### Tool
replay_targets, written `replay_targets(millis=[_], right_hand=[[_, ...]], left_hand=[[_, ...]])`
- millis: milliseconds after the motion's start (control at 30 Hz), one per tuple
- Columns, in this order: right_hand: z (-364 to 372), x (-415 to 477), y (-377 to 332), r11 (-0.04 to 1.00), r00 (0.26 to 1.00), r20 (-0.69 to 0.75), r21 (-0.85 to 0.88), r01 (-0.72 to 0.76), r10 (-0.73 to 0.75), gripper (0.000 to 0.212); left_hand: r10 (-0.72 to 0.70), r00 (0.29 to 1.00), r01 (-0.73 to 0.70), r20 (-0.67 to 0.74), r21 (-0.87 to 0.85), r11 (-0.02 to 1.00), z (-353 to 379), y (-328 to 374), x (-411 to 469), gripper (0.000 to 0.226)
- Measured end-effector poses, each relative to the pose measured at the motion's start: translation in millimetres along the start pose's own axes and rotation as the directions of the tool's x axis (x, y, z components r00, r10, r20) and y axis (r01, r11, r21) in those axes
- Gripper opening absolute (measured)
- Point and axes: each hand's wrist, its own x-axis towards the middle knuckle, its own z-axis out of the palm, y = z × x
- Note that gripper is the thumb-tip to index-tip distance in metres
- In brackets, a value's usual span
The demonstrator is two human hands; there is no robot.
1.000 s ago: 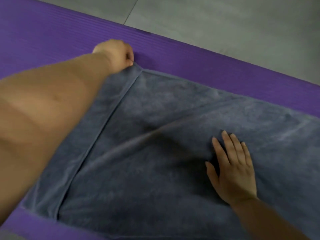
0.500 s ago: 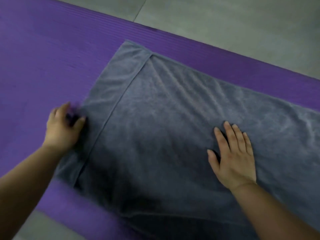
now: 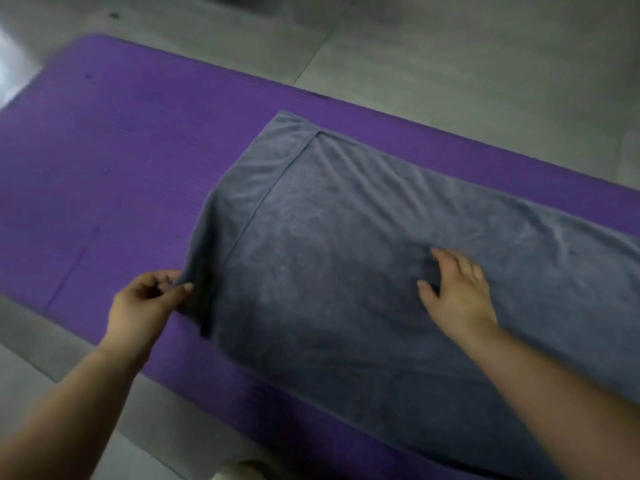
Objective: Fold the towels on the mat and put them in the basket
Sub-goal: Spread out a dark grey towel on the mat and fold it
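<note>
A grey towel [image 3: 346,254] lies spread across the purple mat [image 3: 121,161], running off the right edge of the view. My left hand [image 3: 145,303] pinches the towel's near left corner between thumb and fingers and lifts it a little off the mat. My right hand [image 3: 457,292] rests on the middle of the towel with its fingers spread and slightly bent. A hem line runs along the towel's left end. No basket is in view.
Grey tiled floor [image 3: 450,57] surrounds the mat at the back and at the near left. The mat's left half is bare purple. Something pale shows at the bottom edge [image 3: 242,472].
My left hand let go of the far left corner, came down the towel's left edge and now pinches the near left corner. The right hand stayed on the towel; the view pulled back.
</note>
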Motion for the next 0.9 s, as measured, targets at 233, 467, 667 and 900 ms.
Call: replay_targets(millis=[233,467,667,900], right_hand=[[-17,-51,-52,0.619,0.895,0.445,0.707,-0.342,-0.014,0.010],[-18,-69,-32,0.664,0.926,0.375,0.703,-0.256,-0.041,0.027],[-28,-77,-33,0.869,0.952,0.249,0.494,0.033,-0.178,0.031],[-40,-90,-37,0.885,0.886,0.310,0.422,0.197,-0.345,0.024]], left_hand=[[0.088,0.813,0.015,0.575,-0.172,0.985,93,57,-98,0.035],[-0.042,0.514,-0.099,0.857,0.108,0.989,122,72,-104,0.029],[0.174,0.773,-0.494,0.610,0.407,0.768,187,132,-65,0.046],[0.167,0.827,-0.562,0.537,0.789,0.248,225,160,-17,0.042]])
